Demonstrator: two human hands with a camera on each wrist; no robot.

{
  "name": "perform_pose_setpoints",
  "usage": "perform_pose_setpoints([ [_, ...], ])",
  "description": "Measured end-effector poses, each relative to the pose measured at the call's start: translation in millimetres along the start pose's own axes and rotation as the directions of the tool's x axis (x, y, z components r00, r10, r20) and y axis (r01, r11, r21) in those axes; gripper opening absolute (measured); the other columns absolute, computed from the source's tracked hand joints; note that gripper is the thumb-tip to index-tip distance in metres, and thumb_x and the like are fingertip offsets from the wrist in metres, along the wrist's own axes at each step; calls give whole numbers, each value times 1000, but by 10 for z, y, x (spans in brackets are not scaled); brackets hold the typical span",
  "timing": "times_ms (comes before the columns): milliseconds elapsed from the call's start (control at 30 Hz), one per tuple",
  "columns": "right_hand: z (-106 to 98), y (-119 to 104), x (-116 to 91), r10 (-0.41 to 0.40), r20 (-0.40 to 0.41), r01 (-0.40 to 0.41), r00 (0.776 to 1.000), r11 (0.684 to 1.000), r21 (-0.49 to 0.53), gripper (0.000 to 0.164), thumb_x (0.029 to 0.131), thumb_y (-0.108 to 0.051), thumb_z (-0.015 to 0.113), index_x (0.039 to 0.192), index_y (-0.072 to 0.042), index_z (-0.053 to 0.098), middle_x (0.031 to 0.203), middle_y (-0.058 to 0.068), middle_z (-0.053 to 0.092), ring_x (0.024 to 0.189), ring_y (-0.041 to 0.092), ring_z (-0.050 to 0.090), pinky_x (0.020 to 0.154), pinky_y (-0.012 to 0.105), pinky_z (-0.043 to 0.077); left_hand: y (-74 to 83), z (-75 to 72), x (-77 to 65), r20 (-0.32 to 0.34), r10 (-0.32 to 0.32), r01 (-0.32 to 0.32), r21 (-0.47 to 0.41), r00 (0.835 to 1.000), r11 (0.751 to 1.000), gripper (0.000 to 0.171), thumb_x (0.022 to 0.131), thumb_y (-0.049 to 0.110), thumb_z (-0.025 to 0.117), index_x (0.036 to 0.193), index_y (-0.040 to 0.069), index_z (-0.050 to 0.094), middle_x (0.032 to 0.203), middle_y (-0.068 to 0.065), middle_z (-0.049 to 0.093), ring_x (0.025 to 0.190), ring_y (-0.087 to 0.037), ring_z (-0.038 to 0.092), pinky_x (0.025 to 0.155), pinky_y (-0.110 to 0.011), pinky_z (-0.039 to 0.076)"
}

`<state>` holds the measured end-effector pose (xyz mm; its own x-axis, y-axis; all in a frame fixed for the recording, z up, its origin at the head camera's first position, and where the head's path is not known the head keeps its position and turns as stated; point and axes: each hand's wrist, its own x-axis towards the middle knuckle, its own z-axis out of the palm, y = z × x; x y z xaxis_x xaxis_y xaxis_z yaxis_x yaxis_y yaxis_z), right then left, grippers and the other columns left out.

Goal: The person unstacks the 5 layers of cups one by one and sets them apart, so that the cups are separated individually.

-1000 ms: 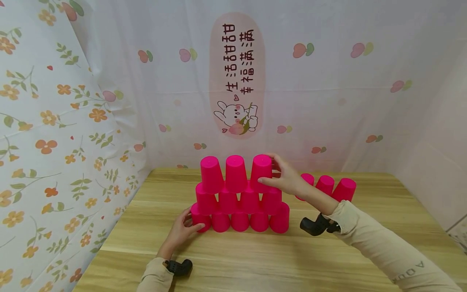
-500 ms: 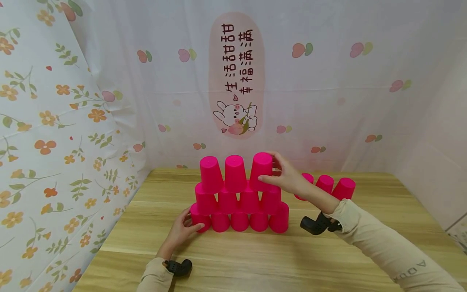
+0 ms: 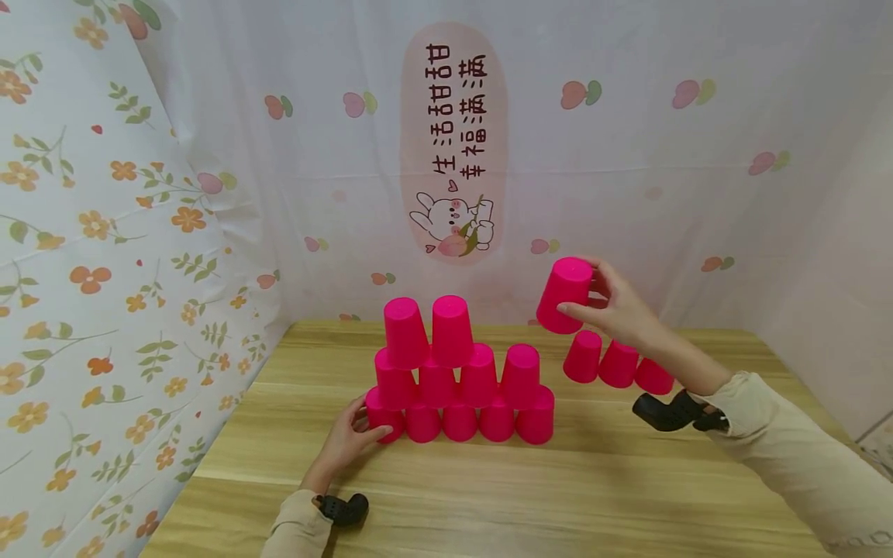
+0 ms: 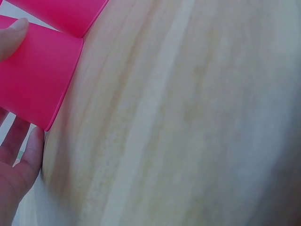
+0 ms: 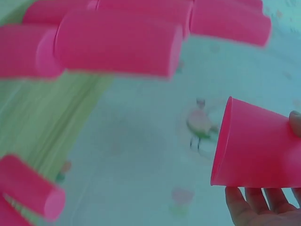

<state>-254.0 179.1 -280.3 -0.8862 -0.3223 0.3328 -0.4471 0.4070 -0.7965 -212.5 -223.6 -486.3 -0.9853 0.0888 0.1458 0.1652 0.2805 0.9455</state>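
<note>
My right hand [image 3: 619,306], clamped on a cup [image 3: 561,291], had lifted it rightward off the stack [image 3: 437,384]. My left hand [image 3: 345,435] stayed low, thumb in front, gripping the corner cup [image 3: 385,418].

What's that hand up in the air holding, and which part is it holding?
The right grip holds a pink cup around its side, between the thumb and fingers.
</note>
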Motion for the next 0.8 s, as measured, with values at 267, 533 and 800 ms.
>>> perform_pose_setpoints([
  [267, -498, 303, -208, 26, -160, -41, 987, 995, -92, 62, 82, -10, 62, 132, -7, 25, 112, 0, 45, 92, 2, 47, 68, 12, 46, 9, 19, 12, -9, -25, 25, 8, 1000, 1000, 62, 73, 4, 70, 128, 1, 42, 120, -17, 48, 107, -33, 47, 91, -43, 40],
  [533, -884, 719, -413, 54, -294, -95, 954, 987, -128, 59, 84, -10, 61, 131, -8, 26, 102, -13, 41, 88, -1, 44, 64, 6, 43, 11, 25, 9, -18, -4, 4, 21, 1000, 1000, 61, 74, 4, 70, 128, 0, 43, 119, -17, 48, 105, -32, 48, 89, -43, 43],
  [800, -1176, 1103, -664, 152, -390, -213, 908, 970, -119, 64, 84, -17, 61, 135, -9, 23, 100, -19, 37, 85, -7, 40, 65, 0, 38, 39, 22, 2, -1, -18, 18, 8, 1000, 1000, 61, 75, 4, 69, 128, 0, 42, 121, -17, 47, 106, -32, 47, 90, -42, 42],
])
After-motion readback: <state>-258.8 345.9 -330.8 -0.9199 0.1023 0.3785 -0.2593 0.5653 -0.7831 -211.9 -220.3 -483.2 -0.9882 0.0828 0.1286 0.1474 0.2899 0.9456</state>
